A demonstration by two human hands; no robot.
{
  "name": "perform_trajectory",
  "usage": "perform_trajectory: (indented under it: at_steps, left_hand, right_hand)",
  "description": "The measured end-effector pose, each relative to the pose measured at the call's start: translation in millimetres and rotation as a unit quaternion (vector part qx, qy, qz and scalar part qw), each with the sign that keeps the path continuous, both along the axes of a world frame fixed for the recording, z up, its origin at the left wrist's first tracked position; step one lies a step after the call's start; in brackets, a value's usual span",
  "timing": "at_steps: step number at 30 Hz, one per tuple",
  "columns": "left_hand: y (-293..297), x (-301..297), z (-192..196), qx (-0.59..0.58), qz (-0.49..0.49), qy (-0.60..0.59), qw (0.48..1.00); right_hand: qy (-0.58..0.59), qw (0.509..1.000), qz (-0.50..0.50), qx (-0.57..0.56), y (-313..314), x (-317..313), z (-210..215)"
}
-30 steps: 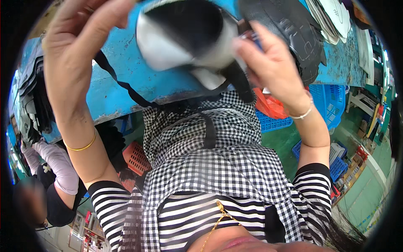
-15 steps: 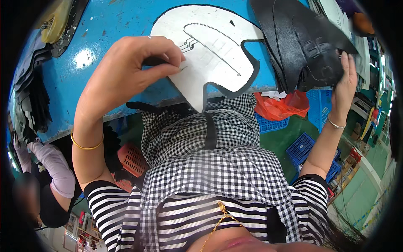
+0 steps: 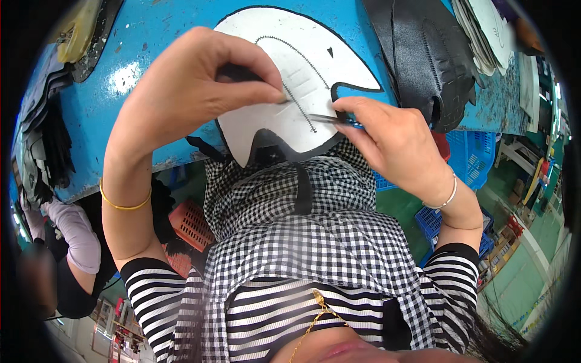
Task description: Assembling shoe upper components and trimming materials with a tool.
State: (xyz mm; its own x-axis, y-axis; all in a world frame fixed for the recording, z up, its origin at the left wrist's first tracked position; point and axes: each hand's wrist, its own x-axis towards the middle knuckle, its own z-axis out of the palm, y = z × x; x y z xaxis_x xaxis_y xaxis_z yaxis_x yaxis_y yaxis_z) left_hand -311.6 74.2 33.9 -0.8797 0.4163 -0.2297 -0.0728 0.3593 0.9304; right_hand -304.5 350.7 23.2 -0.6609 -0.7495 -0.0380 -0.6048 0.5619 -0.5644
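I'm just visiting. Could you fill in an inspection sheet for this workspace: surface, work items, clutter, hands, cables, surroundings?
Surface: blue-painted worktable, chipped and worn.
Work items: flat white black-edged piece with a dark zigzag stitch line; small silver-bladed tool with a blue handle.
Clutter: stack of black leather-like pieces, right; pile of white sheets beyond it; dark flat pieces at the left edge.
Hands: left hand pinched at the stitching, anything between fingertips too small to tell; right hand holds the tool, blade over the white piece.
Cables: nothing seen for certain.
Surroundings: blue plastic basket, red plastic basket, co-worker's pale sleeve, green floor.
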Motion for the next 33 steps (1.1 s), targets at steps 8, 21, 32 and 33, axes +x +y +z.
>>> perform_trajectory:
  at_steps: [8, 21, 32, 33]
  left_hand:
    - [19, -4, -12, -0.099, -0.091, -0.02, 0.991]
    - [17, -4, -16, -0.27, -0.058, 0.241, 0.931]
    - [8, -13, -13, -0.236, -0.081, 0.178, 0.952]
    - [6, -13, -16, -0.222, -0.082, 0.185, 0.954]
  right_hand:
    - [-0.066, 0.992, -0.079, -0.073, 7, -33, 13]
    - [0.107, 0.975, 0.193, -0.011, -18, -54, -6]
    - [0.159, 0.973, 0.165, 0.003, -32, -68, -9]
    - [0.158, 0.973, 0.168, 0.007, -35, -70, -10]
